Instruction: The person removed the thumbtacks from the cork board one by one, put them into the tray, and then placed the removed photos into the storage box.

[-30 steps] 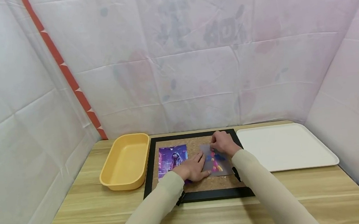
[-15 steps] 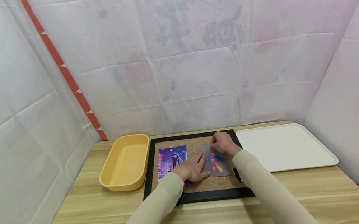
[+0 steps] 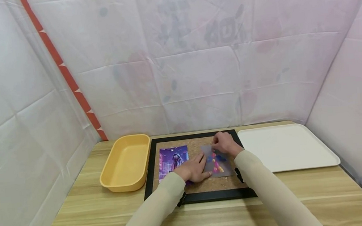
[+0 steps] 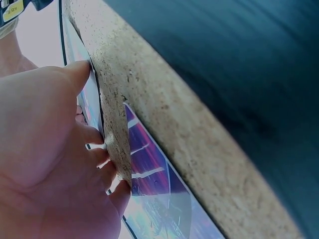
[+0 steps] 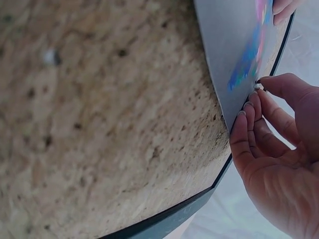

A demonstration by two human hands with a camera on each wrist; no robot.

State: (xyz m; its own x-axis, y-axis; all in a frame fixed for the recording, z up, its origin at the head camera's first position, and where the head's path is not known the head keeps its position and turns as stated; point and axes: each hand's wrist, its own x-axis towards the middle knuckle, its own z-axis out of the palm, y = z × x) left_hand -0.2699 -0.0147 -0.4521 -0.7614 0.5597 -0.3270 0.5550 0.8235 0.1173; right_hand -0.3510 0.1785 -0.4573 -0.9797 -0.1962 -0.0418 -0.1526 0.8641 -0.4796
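A grey card (image 3: 226, 171) with pink, yellow and blue print lies on the right half of a black-framed corkboard (image 3: 214, 187). My left hand (image 3: 193, 169) rests with spread fingers along the card's left edge, its thumb on the lower part. At the card's top edge my right hand (image 3: 224, 143) pinches a small pale pin (image 5: 257, 86) between thumb and index finger. Its other fingers touch the card's edge in the right wrist view. A purple picture (image 3: 174, 158) of a hooded figure lies on the board's left half, partly hidden by my left hand. A pale dot shows at its top.
A yellow tray (image 3: 104, 182) stands left of the board, and a flat white tray (image 3: 285, 146) lies to its right. All sit on a wood-grain table (image 3: 90, 223). Pale printed sheets (image 3: 197, 75) hang behind and at both sides.
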